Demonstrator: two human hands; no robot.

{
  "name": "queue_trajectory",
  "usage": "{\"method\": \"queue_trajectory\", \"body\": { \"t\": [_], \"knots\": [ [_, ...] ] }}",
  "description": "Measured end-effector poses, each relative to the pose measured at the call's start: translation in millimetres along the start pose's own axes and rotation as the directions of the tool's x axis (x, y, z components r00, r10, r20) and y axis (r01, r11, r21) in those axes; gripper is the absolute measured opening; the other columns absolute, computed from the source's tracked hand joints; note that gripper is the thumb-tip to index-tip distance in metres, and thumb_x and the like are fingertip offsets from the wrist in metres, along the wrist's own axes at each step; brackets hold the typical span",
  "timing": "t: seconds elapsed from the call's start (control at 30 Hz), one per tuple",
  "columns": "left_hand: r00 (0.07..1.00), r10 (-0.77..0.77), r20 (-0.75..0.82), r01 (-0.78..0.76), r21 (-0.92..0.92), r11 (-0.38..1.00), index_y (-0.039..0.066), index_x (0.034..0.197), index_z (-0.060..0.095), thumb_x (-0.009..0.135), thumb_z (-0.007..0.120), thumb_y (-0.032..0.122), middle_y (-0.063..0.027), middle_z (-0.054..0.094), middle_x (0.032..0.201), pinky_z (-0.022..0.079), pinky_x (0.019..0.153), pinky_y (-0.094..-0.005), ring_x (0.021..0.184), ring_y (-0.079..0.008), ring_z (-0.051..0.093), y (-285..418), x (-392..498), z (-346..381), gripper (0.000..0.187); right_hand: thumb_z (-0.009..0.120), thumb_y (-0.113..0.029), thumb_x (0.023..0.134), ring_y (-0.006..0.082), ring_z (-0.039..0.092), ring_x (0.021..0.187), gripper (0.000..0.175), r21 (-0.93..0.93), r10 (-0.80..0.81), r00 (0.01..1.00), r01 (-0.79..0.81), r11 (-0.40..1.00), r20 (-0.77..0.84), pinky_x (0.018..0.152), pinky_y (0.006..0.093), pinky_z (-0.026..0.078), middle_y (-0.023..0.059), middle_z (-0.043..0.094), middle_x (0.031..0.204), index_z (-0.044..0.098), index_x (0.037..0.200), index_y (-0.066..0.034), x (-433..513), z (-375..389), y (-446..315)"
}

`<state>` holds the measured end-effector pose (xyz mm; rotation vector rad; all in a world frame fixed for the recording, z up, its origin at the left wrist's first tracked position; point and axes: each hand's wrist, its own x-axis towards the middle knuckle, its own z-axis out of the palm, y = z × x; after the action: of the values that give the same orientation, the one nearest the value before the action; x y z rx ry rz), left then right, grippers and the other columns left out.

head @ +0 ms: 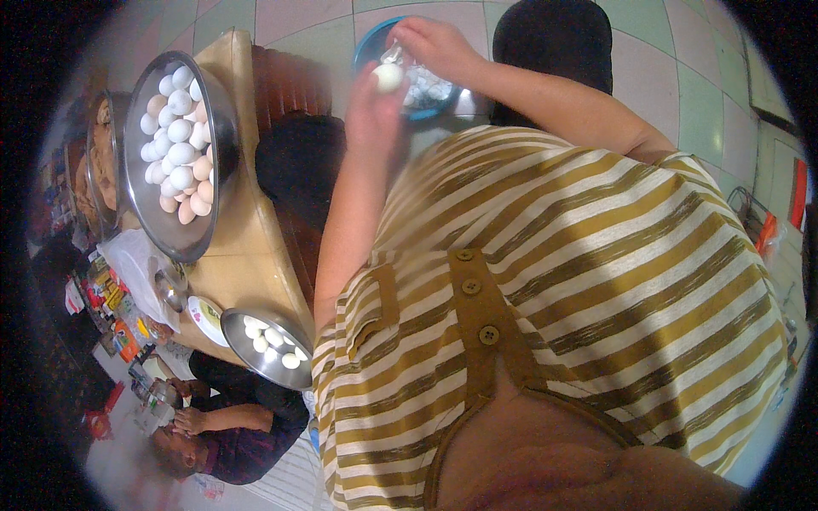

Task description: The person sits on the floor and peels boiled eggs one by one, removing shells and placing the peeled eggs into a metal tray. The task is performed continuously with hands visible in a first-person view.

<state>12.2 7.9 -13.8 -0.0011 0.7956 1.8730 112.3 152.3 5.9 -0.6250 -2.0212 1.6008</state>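
Observation:
My left hand point(376, 108) holds a smooth white peeled egg point(388, 77) in its fingers. Close above it, my right hand point(418, 39) pinches a piece of eggshell with pale membrane point(394, 52). Both hands are over a blue-rimmed basin point(427, 114) containing broken eggshells point(429, 86). To the left, a large steel bowl point(144, 211) holds many white and light brown eggs in their shells. A smaller steel bowl point(255, 363) with several peeled eggs rests at the near end of the table. The left hand is slightly blurred.
The bowls stand on a wooden table point(233, 268), beside a plate point(206, 322), a plastic bag point(131, 262) and containers of brown food point(102, 160). A black stool point(553, 51) stands beyond my right forearm. Another person point(236, 441) sits at lower left.

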Motion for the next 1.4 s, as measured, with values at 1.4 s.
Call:
{"method": "queue_trajectory", "body": {
  "t": [1.4],
  "knots": [
    [0.679, 0.707, -0.196, -0.6, 0.407, 0.689, 0.006, 0.122, 0.058, 0.092, 0.057, 0.031, -0.0173, 0.059, 0.123, 0.051, 0.09, -0.0511, 0.116, -0.0344, 0.055, 149.6, -248.4, -24.8, 0.039, 0.058, -0.027, 0.093, 0.0334, 0.061, 0.096, 0.027, -0.457, -0.099, 0.933, 0.259, 0.851, 0.345, 0.082, 0.0379, 0.049, 0.0181, 0.061, 0.108, 0.066, 0.103, -0.0038, 3.2, 6.1, 33.4]
  ]
}}
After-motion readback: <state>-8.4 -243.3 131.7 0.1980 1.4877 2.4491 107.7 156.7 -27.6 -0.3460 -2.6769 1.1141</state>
